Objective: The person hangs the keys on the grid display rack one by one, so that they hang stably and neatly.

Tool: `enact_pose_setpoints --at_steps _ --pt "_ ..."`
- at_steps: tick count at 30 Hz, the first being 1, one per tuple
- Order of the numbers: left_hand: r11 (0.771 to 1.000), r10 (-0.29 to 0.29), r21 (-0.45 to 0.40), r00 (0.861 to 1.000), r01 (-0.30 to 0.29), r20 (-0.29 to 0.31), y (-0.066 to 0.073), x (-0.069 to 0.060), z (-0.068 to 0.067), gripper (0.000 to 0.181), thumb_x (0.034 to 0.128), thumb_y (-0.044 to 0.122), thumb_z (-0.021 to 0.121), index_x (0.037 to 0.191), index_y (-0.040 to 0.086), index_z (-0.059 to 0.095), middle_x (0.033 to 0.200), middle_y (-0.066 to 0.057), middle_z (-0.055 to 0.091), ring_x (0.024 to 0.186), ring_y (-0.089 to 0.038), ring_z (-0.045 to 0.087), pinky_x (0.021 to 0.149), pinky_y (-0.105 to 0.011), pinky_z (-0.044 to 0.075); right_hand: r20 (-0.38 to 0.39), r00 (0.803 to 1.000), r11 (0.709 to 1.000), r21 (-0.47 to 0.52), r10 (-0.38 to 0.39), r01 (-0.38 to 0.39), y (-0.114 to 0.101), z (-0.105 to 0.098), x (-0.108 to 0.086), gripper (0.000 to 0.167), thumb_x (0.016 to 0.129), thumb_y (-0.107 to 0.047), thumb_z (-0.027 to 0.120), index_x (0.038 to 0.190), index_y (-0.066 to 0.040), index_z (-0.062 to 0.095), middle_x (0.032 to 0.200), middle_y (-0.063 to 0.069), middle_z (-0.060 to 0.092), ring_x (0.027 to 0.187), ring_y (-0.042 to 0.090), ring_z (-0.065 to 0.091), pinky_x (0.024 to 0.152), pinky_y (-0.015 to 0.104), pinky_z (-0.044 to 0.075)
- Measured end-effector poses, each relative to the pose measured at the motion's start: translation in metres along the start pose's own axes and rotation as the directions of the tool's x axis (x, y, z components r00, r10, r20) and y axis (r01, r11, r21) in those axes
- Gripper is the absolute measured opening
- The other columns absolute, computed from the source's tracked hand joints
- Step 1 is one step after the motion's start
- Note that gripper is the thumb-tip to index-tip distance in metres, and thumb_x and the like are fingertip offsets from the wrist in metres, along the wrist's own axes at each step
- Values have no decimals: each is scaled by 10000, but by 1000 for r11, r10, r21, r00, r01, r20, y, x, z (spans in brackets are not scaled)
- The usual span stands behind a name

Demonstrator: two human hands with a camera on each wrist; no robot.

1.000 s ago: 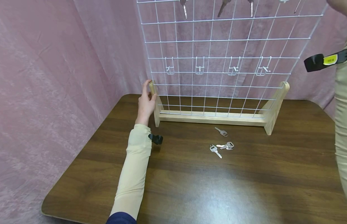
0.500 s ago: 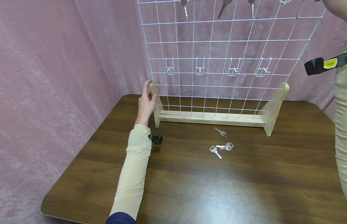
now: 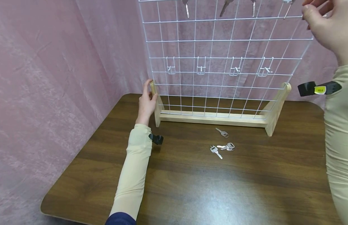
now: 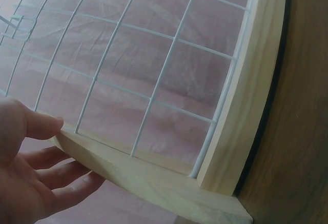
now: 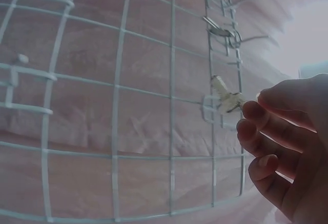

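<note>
head view: a white wire grid (image 3: pixel 212 40) stands in a pale wooden stand (image 3: pixel 276 109) towards the back of a brown desk (image 3: pixel 92 175), before a pink curtain (image 3: pixel 64 78). the left hand (image 3: pixel 146 104) grips the upper end of the left upright (image 3: pixel 157 109) between thumb and fingers. the right hand (image 3: pixel 331 34), at the upper right of the grid, has its thumb and index finger drawn together in a pinch on a raised key (image 3: pixel 288 10), whose blade points down and to the left in front of the wires. three hanging keys (image 3: pixel 226 7) show along the top edge, partly cut off; lower down, four white hooks (image 3: pixel 201 69) form a row. loose keys (image 3: pixel 216 151) lie on the desk in front of the stand's crossbar (image 3: pixel 213 118): one near it, the others in a small overlapping cluster whose exact number cannot be told. cream sleeves (image 3: pixel 137 159) cover both forearms. left wrist view: the thumb rests on one side of the upright and three fingers show at its other side; the crossbar meets the upright, a grid wire running just beside it. right wrist view: the raised key sits at the tips of thumb and index finger, near a hook on the grid, the remaining fingers loosely curled; further keys hang beyond.
</note>
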State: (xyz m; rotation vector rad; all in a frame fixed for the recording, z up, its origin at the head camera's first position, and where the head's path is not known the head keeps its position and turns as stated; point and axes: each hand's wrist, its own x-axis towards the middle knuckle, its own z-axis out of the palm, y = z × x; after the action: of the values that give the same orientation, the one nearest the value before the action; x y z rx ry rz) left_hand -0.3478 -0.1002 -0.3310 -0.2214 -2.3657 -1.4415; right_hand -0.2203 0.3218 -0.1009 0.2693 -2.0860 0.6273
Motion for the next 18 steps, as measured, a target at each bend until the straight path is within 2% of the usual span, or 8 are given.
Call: enact_pose_setpoints --at_steps 1,3,4,7,10,11,18 --pt "1000 -3 0 1000 3 0 0 0 0 573 978 112 543 1448 337 305 1282 -248 613 1128 -359 629 901 -505 531 10 1000 1000 -12 5 -4 -2 0 -5 222 955 -220 515 991 -433 564 775 -424 410 605 -232 380 540 -17 268" --pt "1000 -4 1 1000 4 -2 0 0 0 572 977 116 547 1445 341 308 1282 -248 612 1128 -359 629 900 -505 532 37 999 999 -33 33 -32 -5 1 -13 264 940 -219 518 889 -474 471 767 -427 413 610 -243 390 532 -13 275" --pt "1000 -4 2 1000 4 -2 -1 0 0 573 976 118 548 1443 350 308 1280 -246 614 1125 -357 631 898 -503 533 49 998 998 -56 40 -37 -6 1 -18 241 938 -226 521 894 -459 483 759 -442 405 612 -258 387 532 -12 273" --pt "1000 -5 6 1000 5 -3 -1 -1 0 580 977 126 549 1436 384 307 1270 -235 623 1115 -348 636 892 -495 536 70 997 995 -92 44 -37 -8 4 -30 123 927 -212 531 904 -263 641 740 -478 384 632 -290 373 534 1 260" --pt "1000 -5 6 1000 5 -1 -2 -1 0 582 980 133 547 1437 398 301 1269 -227 626 1109 -343 638 885 -493 537 80 997 993 -115 8 1 -6 10 -42 234 923 -200 536 1035 -39 662 755 -502 364 666 -308 354 576 16 260" --pt "1000 -5 5 1000 5 -1 -2 -1 0 583 980 133 546 1438 398 301 1272 -229 624 1114 -344 636 887 -494 536 83 997 993 -115 -3 13 -5 11 -46 263 922 -198 536 1067 -13 655 763 -507 362 676 -313 350 588 26 260" --pt "1000 -4 -4 1000 4 -7 0 -2 -3 585 981 125 539 1436 406 302 1306 -243 600 1149 -350 624 898 -504 535 142 990 992 -119 -28 45 -1 23 -70 247 924 -224 536 1038 -46 662 784 -529 370 653 -317 341 632 54 266"
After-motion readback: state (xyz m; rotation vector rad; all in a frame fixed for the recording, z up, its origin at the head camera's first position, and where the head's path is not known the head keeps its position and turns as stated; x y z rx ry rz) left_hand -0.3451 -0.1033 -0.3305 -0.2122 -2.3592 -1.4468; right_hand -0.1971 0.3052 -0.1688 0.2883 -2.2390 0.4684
